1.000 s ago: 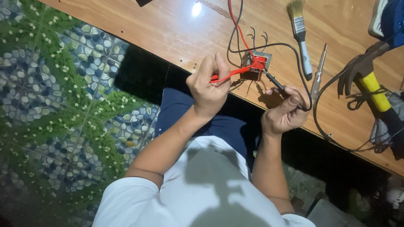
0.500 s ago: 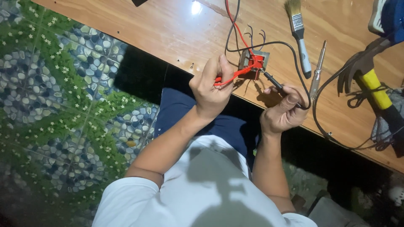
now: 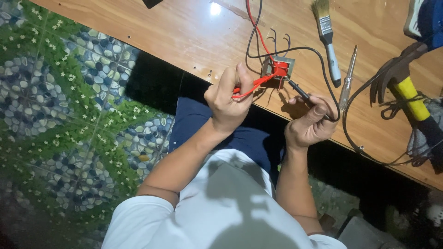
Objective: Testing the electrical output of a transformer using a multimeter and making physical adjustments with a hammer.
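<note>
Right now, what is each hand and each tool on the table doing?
left hand: closed on the red probe, tip at the small transformer.
right hand: closed on the black probe, tip at the transformer too.
small transformer: resting on the wooden table.
paintbrush: lying flat, untouched.
screwdriver: lying flat, untouched.
hammer: lying flat, untouched.

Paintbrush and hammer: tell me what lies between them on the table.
In the head view, a clear-handled screwdriver lies between the paintbrush and the yellow-handled hammer, along with a black cable.
</note>
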